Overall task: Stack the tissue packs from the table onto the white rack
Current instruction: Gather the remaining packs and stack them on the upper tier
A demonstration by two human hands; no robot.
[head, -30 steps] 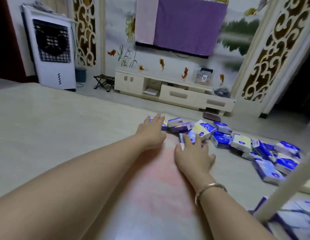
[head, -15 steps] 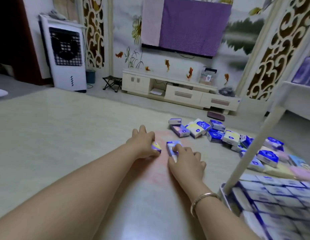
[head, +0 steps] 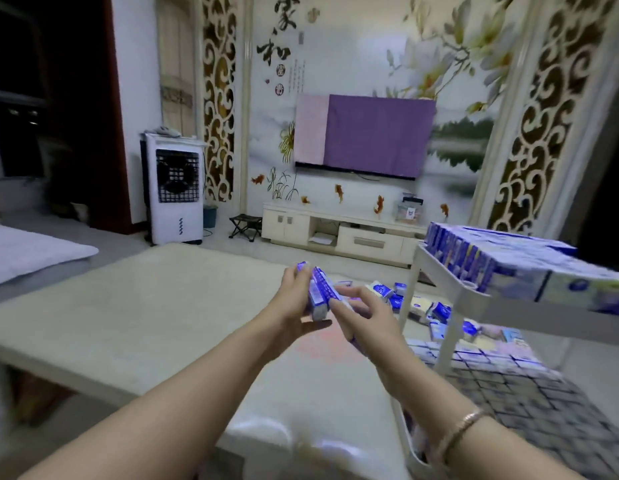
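Note:
My left hand [head: 296,306] grips a small stack of blue-and-white tissue packs [head: 320,294], lifted above the pale table [head: 155,306]. My right hand [head: 365,315] is just to the right of the stack, fingers spread and touching its side; a purple pack edge shows under its palm. Several more tissue packs [head: 419,306] lie scattered on the table's far right. The white rack [head: 474,299] stands at the right, its upper shelf carrying a row of packs [head: 502,261] and its lower shelf [head: 515,382] covered with packs.
A white rack post [head: 406,299] rises between my hands and the scattered packs. Beyond the table are a TV cabinet [head: 339,230], a covered screen [head: 367,140], a white air cooler [head: 175,188] and a small folding stool [head: 245,226]. A grey mat [head: 27,251] lies at left.
Both hands have come up off the table with tissue packs and drawn together, the packs now stacked in my left hand. The view has tilted up, showing the rack's upper shelf.

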